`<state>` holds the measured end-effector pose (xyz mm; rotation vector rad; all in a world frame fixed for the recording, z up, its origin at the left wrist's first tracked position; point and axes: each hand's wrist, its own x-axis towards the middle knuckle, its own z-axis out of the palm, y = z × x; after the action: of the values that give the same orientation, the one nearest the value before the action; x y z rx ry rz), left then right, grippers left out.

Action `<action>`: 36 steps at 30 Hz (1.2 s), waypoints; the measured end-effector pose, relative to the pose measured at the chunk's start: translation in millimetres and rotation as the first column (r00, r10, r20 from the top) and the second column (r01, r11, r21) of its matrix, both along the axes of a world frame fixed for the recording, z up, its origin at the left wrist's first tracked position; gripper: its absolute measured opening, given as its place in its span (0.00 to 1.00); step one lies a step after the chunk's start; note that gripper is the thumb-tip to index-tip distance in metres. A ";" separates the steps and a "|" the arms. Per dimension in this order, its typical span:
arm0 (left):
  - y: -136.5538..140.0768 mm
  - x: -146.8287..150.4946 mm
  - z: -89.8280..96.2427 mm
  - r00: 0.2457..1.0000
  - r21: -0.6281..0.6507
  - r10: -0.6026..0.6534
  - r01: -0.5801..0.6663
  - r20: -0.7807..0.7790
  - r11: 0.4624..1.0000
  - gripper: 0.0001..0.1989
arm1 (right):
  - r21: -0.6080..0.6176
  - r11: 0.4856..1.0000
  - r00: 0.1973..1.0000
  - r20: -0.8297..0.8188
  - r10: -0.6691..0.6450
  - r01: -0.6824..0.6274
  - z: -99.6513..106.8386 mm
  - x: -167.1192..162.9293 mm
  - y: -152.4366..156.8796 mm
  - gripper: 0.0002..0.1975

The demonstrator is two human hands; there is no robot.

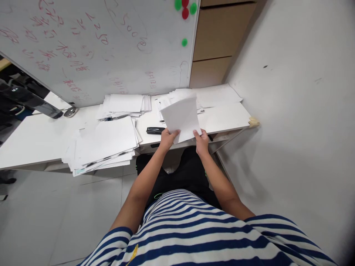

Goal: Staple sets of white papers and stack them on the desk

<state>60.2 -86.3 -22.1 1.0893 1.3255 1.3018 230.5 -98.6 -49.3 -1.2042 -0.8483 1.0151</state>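
Observation:
Between my two hands is a white sheaf of paper [181, 118], tilted up over the desk's front edge. My left hand [167, 139] grips its lower left corner, thumb on top. At the lower right corner my right hand [202, 142] pinches it the same way. How many sheets are in it I cannot tell. A black stapler [154, 130] lies on the desk just left of my left hand, its right end hidden behind that hand. Behind the held paper, a loose pile of printed sheets [177, 95] rests on the desk.
The white desk [222, 117] runs along a whiteboard [122, 48] with red writing and magnets. On the left are a large paper stack [108, 140] overhanging the front edge, a smaller stack [126, 103] and a computer mouse [70, 112]. A wall [299, 111] bounds the right.

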 end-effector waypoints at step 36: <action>15.0 -109.2 -27.9 0.530 0.281 0.126 0.224 -0.839 0.933 0.20 | -0.373 0.928 0.993 -0.112 -0.038 -0.006 -26.4 41.7 -77.6 0.15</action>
<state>-49.0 -71.3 -50.0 2.2158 1.7488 0.9704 272.2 -176.2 -75.7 -1.4517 -0.5647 1.2591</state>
